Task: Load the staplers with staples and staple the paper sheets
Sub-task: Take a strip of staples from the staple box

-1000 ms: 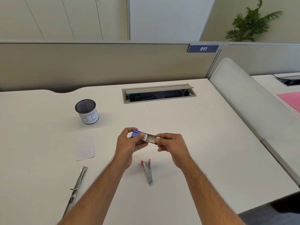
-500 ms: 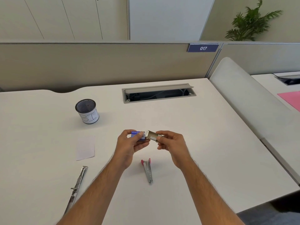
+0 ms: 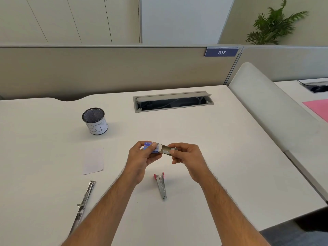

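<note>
Left hand: the left hand (image 3: pixel 142 158) is raised above the desk (image 3: pixel 221 157), thumb and fingers curled round the blue staple box (image 3: pixel 150 147), pinching its sleeve
Right hand: the right hand (image 3: pixel 188 157) is level with the left and just right of it, fingertips pinching the far end of the inner tray (image 3: pixel 166 150) that sticks out of the box's right side
Staple box: held in the air between both hands over the middle of the desk; the brown tray is slid partly out; whether staples lie in it cannot be told
Small stapler: the red-ended stapler (image 3: pixel 161 185) lies on the desk near the person, below the hands and between the forearms, metal arm pointing toward the near edge
Long stapler: a metal stapler (image 3: pixel 84 203) lies opened out flat at near left, partly hidden by the left forearm
Paper: a white paper sheet (image 3: pixel 93 160) lies flat left of the left hand, beyond the long stapler
Cup: a mesh pen cup (image 3: pixel 95 121) with a white label stands upright at far left
Cable hatch: an open cable hatch (image 3: pixel 173 102) sits in the desk's far side
Surroundings: a partition with a blue sign (image 3: pixel 221 52) reading 017; a green plant (image 3: pixel 274 25) far right; something pink (image 3: pixel 317 107) on the neighbouring desk
</note>
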Demonstrator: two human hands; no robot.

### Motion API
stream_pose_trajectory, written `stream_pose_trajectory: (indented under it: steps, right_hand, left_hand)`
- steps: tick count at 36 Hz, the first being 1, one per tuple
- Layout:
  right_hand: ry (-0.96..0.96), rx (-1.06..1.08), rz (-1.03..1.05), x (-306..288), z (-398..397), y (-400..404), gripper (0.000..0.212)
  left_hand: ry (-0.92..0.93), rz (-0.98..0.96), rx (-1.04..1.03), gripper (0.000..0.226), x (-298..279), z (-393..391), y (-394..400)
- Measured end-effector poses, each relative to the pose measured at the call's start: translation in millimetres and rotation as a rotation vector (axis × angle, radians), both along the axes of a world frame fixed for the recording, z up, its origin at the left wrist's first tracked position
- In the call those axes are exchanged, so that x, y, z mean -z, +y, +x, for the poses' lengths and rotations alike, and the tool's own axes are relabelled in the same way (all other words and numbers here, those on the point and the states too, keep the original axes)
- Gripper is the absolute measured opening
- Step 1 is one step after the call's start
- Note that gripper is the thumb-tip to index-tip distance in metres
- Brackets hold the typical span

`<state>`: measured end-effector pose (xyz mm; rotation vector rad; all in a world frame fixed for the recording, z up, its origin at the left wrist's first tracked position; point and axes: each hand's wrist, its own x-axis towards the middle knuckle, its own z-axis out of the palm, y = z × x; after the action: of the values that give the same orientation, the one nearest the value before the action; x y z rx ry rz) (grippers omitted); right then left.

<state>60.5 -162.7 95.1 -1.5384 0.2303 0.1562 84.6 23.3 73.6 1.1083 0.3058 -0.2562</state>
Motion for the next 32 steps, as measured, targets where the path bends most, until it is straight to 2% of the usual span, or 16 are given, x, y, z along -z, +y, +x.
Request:
stream_pose_trajectory:
  steps: [6, 14, 23, 32]
  right_hand:
    - [-0.005, -0.019, -0.034, -3.3, -0.1, -2.3, 0.019]
    - [0.001, -0.033, -0.023, -2.7, -1.2, -6.1, 0.019]
    - [-0.015, -0.055, -0.104, -3.7, 1.8, -6.2, 0.019]
    - [0.011, -0.002, -0.013, -0.7, -1.2, -5.9, 0.017]
  left_hand:
    - [-0.022, 0.096, 0.044, 0.013, 0.8, -0.3, 3.1]
    - [-0.054, 0.022, 0.09, 0.01, -2.0, -1.1, 7.8]
    - [-0.077, 0.053, 0.115, 0.018, -1.5, 0.8, 7.7]
    - [-0.045, 0.051, 0.15, 0.021, -2.4, 1.3, 9.4]
